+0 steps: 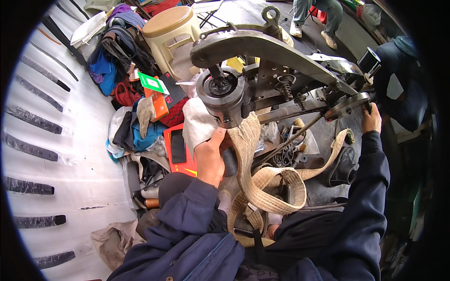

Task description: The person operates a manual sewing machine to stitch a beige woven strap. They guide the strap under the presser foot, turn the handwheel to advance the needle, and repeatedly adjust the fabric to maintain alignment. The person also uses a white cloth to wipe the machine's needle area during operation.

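A hand-cranked sewing machine [276, 51] of worn grey metal stands in front of me, its round head [220, 93] at the near left. Below that head, my left hand [209, 157] is closed on a piece of white cloth [196, 119], thumb upward, beside the top of a beige webbing strap [248, 136]. The strap hangs from the head and loops over my lap. On the right, my right hand [372, 119] is closed round the handle at the rim of the metal hand wheel [348, 106]. The stitching point is hidden.
A beige plastic stool [169, 29] stands at the far left, near piled bags and clothes [124, 42]. A dark phone [178, 146] lies on a red-and-yellow package. Beneath the machine are tangled cords [283, 154] and a black shoe [341, 166]. Another person's legs [323, 14] show at the top.
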`<state>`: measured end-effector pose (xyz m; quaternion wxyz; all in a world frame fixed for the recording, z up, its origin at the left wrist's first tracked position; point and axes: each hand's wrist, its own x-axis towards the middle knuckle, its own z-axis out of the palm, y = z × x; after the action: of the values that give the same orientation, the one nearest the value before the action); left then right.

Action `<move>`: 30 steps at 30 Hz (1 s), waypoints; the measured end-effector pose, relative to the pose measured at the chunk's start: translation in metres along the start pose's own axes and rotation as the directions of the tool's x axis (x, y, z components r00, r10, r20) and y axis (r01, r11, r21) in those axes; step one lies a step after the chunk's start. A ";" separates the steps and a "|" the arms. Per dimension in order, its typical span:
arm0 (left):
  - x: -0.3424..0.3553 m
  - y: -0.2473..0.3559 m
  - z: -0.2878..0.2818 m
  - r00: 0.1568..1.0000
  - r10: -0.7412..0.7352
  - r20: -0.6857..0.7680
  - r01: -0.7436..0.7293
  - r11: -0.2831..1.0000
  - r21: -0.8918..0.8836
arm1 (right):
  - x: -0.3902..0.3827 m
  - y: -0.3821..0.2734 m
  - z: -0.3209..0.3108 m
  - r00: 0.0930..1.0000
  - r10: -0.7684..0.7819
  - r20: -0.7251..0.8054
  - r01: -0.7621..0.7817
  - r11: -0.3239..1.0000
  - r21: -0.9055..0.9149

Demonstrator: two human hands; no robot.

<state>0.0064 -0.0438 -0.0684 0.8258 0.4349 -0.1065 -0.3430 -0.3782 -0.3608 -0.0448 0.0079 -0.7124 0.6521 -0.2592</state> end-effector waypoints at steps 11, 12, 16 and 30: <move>0.000 -0.005 -0.011 0.995 -0.103 0.008 0.103 0.994 0.021 | 0.020 0.057 0.045 0.987 0.063 0.149 -0.049 0.994 -0.094; 0.001 -0.006 -0.012 0.996 -0.092 0.016 0.091 0.995 0.030 | 0.022 0.068 0.055 0.991 0.030 0.130 -0.021 0.997 -0.077; 0.003 -0.009 -0.015 0.996 -0.090 -0.013 0.091 0.994 0.064 | 0.004 0.088 0.101 0.960 -0.280 -0.008 0.276 0.950 -0.146; -0.007 0.004 0.005 0.999 -0.044 -0.016 0.044 0.999 -0.001 | -0.030 -0.040 -0.025 0.968 -0.253 0.009 0.235 0.911 0.338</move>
<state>0.0009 -0.0412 -0.0614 0.8189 0.4396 -0.0902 -0.3578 -0.3506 -0.3187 -0.0199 0.1133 -0.7829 0.5043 -0.3462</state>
